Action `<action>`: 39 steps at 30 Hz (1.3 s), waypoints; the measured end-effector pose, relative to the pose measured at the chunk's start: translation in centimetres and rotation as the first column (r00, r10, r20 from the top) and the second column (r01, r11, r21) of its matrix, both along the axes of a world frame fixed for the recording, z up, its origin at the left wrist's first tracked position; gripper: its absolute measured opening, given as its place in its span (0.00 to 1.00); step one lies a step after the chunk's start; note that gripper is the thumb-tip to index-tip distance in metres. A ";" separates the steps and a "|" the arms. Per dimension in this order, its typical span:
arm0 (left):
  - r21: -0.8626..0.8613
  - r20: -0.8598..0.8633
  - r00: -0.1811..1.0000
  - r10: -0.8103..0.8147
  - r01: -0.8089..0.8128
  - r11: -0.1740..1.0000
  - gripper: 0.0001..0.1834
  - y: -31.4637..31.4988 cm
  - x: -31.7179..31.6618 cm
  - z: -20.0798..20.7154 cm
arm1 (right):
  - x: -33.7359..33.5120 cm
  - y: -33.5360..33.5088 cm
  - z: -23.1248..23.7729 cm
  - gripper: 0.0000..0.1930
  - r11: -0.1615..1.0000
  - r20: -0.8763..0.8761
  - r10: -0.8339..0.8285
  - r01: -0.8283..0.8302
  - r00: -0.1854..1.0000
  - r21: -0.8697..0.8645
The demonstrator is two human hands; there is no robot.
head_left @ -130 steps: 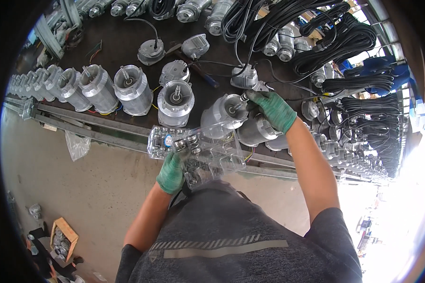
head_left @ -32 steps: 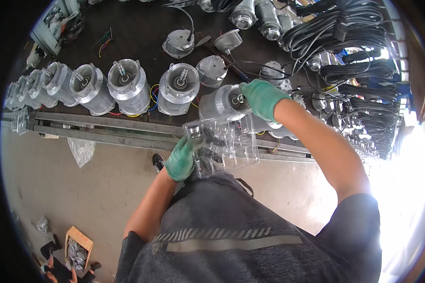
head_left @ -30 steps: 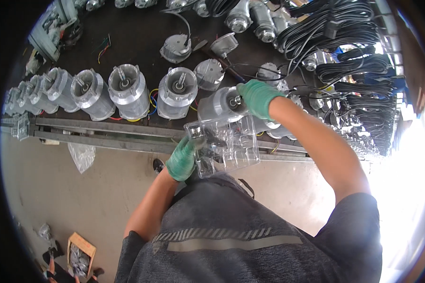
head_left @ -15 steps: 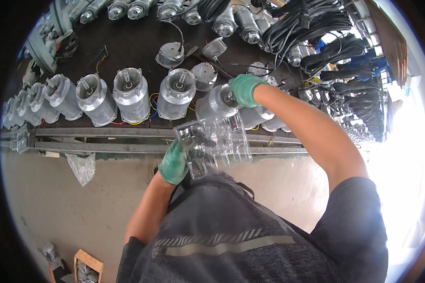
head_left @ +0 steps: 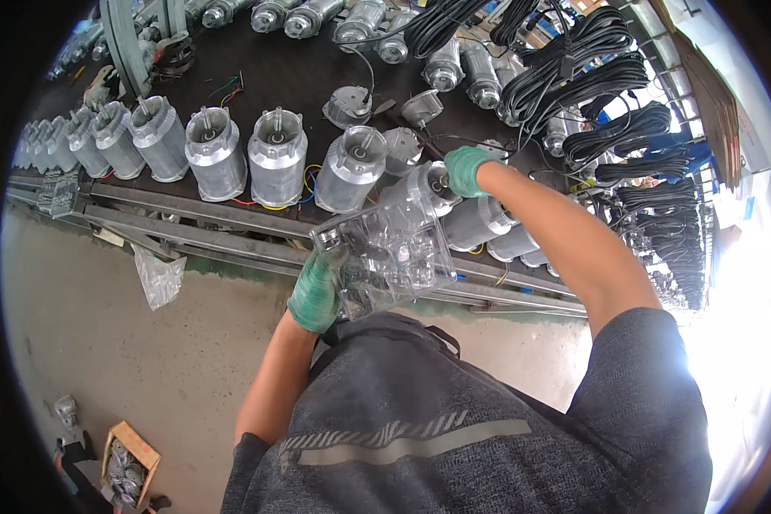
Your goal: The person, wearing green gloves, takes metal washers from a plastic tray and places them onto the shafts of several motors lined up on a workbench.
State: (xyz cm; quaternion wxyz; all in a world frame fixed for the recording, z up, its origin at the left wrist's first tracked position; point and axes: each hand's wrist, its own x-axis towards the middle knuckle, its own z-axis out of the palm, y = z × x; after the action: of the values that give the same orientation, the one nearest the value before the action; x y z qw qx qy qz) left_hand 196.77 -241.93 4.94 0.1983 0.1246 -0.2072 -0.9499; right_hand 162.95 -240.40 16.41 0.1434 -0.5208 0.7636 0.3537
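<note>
My left hand (head_left: 315, 293), in a green glove, grips the left edge of a clear plastic tray (head_left: 377, 289) with moulded compartments. A shiny round metal piece (head_left: 327, 238) sits in its corner by my fingers. Beyond the tray's far edge lies a silvery motor housing (head_left: 409, 190), tilted, its mouth toward my right hand. My right hand (head_left: 469, 171), also gloved in green, is closed beside that mouth; its fingertips are hidden, and what they hold does not show. To the left stands an upright motor housing (head_left: 349, 176) with a shaft in its middle.
More motor housings (head_left: 217, 158) line the dark workbench (head_left: 265, 81) along its metal front rail (head_left: 206, 224). Round end covers (head_left: 348, 106) with cables lie behind. Coiled black cables (head_left: 587, 51) crowd the right. A plastic bag (head_left: 158, 278) hangs at the rail; an orange-rimmed box (head_left: 133, 445) is on the floor.
The view has turned, so the bench and housings appear shifted right and slanted. My left hand keeps its hold on the tray. My right hand stays by the tilted housing's mouth.
</note>
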 end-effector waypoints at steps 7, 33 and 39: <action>-0.015 0.114 0.986 0.125 -0.125 0.992 0.20 2.3 1.0 -0.3 | -0.7 0.1 0.1 0.13 0.967 0.008 0.167 -0.166 0.986 0.193; 0.210 0.168 0.970 0.179 -0.212 0.954 0.26 -1.3 8.0 -3.6 | -1.0 -1.3 -1.3 0.15 0.914 -0.034 0.207 -0.180 0.978 0.364; 0.053 0.181 0.955 0.235 -0.248 0.967 0.25 -1.5 6.7 -3.4 | -0.4 -2.1 -3.4 0.10 0.791 -0.021 0.377 -0.310 0.926 0.528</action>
State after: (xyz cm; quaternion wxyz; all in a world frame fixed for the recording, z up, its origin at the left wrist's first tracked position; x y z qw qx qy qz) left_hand 203.49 -243.42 1.59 0.2895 0.2384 -0.1707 -0.9112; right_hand 162.52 -242.51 13.01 0.1624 -0.5700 0.5408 0.5969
